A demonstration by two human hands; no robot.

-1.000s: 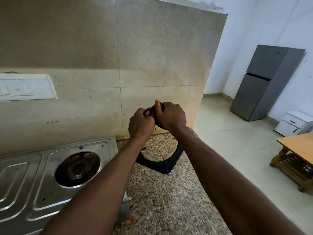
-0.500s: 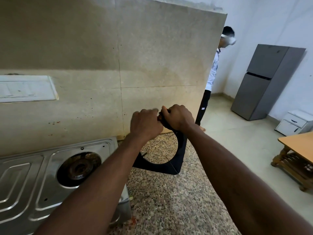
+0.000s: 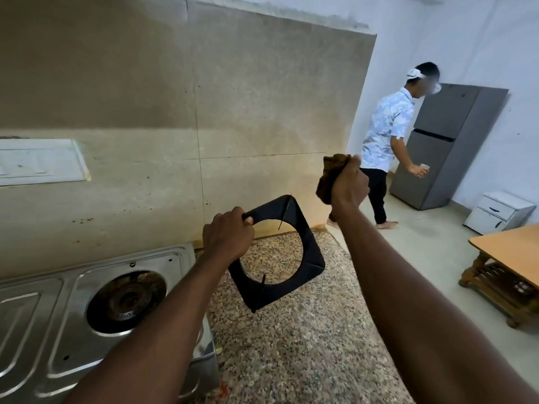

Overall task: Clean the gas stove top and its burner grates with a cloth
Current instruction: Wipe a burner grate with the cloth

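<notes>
One grate (image 3: 312, 258) gripped by left hand (image 3: 227, 237) over table (image 3: 291, 360), cloth (image 3: 329, 176) clutched in right hand (image 3: 348, 185), hands held apart

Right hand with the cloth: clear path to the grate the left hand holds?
Probably yes. The right hand grips the cloth up and right of the grate, nothing between them; the left hand grips only the grate's left edge, leaving the rest exposed.

No text, label or number is legible anywhere.
</notes>
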